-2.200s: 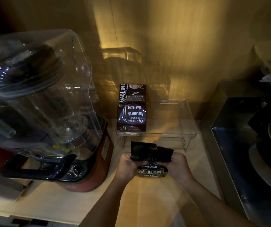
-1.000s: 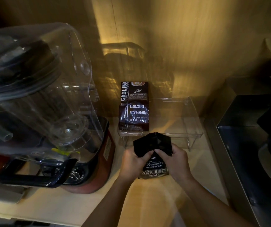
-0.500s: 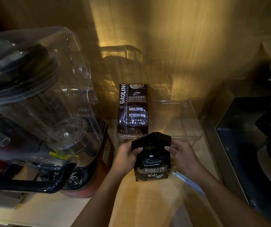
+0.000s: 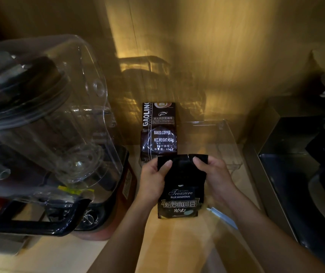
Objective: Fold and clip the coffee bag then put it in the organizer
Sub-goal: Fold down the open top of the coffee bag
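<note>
Hands grip coffee bag upright over worktop | left hand and right hand fingers closed on top corners, likely to flatten the mouth for folding | clip waits beside | organizer just behind.

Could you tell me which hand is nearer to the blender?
Left. The left hand grips the coffee bag on the side facing the blender; the right hand holds its far side.

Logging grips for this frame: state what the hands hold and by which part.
Both the left hand and right hand hold the black coffee bag, pinching its upper corners.
</note>
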Tool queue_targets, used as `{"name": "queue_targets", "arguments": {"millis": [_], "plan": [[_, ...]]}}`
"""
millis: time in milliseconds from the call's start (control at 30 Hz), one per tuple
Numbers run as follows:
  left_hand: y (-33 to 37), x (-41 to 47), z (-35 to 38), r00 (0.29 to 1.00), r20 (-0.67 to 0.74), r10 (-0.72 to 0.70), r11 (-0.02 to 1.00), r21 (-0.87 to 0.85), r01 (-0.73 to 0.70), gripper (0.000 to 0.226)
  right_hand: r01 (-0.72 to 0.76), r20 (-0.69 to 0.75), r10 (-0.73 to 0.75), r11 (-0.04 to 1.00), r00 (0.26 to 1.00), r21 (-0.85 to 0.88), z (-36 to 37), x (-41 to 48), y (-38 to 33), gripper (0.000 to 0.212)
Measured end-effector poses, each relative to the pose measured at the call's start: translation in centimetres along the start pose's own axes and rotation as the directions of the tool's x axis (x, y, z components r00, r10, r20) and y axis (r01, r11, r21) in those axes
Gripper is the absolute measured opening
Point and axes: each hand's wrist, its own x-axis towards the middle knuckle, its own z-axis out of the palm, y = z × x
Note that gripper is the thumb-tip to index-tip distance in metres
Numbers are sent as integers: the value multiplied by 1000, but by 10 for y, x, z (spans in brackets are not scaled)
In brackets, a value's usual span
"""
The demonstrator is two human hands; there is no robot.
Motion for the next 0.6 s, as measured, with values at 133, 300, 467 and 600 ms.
{"name": "queue_targets", "arguments": {"millis": [133,300,467,600], "plan": [[2,2,-4,999,13,29,1000,2,-29,21,36,75,-28,994,997,-106,-3,5,-6,11],[-5,3,-6,999,17,44,998,-55,-43,15,106,73,-89,956,993,-275,5,6,-3,18],[-26,-4,-13,990,107,-95,995,39,92,28,171,-10,-180,949,984,-265,9,5,0,31],[-42,-13,-11,985,37,-170,985,49,168,36,184,14,-190,929,982,-322,12,3,3,28]]}}
